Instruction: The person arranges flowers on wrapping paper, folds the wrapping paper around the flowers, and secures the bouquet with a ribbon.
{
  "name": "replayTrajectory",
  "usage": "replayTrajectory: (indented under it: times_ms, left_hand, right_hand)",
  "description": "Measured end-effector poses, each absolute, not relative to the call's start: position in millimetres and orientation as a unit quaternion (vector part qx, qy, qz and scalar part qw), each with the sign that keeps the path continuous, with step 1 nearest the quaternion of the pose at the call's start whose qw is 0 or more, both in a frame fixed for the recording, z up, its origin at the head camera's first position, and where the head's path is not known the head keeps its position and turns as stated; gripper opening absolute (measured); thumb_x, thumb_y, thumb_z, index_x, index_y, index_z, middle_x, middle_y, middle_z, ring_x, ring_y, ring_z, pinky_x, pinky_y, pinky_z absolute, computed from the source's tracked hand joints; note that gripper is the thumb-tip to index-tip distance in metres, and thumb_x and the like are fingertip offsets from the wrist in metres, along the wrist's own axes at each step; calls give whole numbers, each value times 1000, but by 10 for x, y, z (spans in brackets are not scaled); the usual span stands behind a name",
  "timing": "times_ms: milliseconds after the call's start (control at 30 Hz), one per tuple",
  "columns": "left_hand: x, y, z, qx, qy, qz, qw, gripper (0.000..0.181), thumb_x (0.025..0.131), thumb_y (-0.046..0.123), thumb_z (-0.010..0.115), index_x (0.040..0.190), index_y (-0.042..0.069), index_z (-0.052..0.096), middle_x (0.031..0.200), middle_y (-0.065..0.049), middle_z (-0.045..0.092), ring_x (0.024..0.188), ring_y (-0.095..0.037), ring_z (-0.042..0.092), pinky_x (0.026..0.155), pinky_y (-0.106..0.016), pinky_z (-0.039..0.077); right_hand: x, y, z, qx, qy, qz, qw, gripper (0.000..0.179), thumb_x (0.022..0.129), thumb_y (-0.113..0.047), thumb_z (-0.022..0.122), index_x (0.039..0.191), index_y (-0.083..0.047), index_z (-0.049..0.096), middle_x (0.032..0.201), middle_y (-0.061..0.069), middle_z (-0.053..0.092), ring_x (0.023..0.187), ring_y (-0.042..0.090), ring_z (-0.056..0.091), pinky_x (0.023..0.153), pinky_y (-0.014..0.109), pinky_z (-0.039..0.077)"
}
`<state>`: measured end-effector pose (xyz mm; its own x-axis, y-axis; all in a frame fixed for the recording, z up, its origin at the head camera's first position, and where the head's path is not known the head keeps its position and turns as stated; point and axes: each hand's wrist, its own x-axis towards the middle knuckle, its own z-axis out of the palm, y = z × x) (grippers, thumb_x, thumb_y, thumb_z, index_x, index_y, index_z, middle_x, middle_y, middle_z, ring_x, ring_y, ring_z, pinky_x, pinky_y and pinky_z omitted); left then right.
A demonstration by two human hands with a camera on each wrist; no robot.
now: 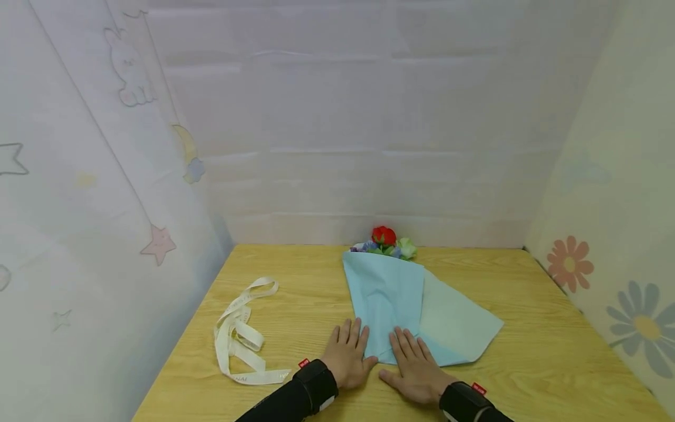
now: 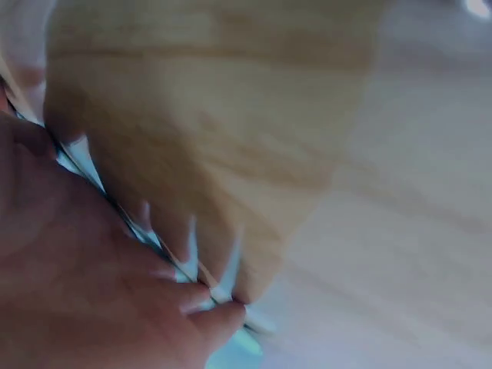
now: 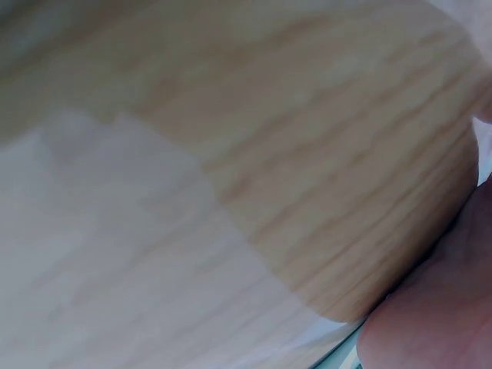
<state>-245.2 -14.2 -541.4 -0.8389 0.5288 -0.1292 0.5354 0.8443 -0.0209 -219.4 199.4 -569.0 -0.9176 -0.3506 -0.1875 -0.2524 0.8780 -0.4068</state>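
Beyond the blue paper (image 1: 387, 287) we see a pale, creased backdrop (image 1: 337, 117); the hanging to the paper's left (image 1: 79, 146) bears a pink star and a moon, the hanging to its right (image 1: 622, 176) large printed daisies. Under the paper we see a wood-grain table (image 1: 295, 281). The paper lies folded, a paler flap (image 1: 456, 319) reaching out from its right side. From its far end, we make out a red flower (image 1: 384, 235), a pale green one (image 1: 406, 247) and some bluish-purple blooms (image 1: 366, 246). At its near end lie two hands, neither pinching anything: the left hand (image 1: 348, 354), fingers straight and slightly spread, touches the paper's near left edge, while the right hand (image 1: 419, 375) rests straight fingers on its near part, thumb apart. Left of the paper, well apart, we find a loosely looped white ribbon (image 1: 239, 346) with printed letters.
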Motion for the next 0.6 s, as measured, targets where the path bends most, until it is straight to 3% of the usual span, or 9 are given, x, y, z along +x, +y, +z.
replayTrajectory:
  times_ms: [200, 367, 600]
  left_hand:
    - [-2519, -39, -5374, 245, 965, 13, 95, 65, 107, 58, 33, 163, 25, 27, 165, -9, 28, 152, -33, 24, 119, -53, 26]
    - [-2464, 129, -5299, 207, 975, 5, 74, 64, 106, 60, 32, 162, 31, 28, 162, -11, 35, 149, -37, 31, 115, -58, 29]
    - [-2349, 168, -5306, 193, 981, -6, 36, 64, 105, 60, 37, 161, 31, 30, 163, -9, 33, 148, -37, 32, 114, -59, 31]
  right_hand:
    - [-2204, 1997, -5677, -167, 956, -204, 129, 97, 99, -71, 40, 162, 0, 16, 169, 20, 6, 155, 40, 1, 119, 61, -3]
    - [-2213, 2029, -5683, -177, 955, -209, 118, 92, 102, -68, 36, 162, -1, 17, 169, 18, 7, 155, 39, 2, 120, 61, -2]
    - [-2136, 2086, -5677, -219, 961, -166, 14, 65, 109, -38, 47, 155, 6, 34, 163, 25, 24, 150, 44, 22, 117, 61, 23]
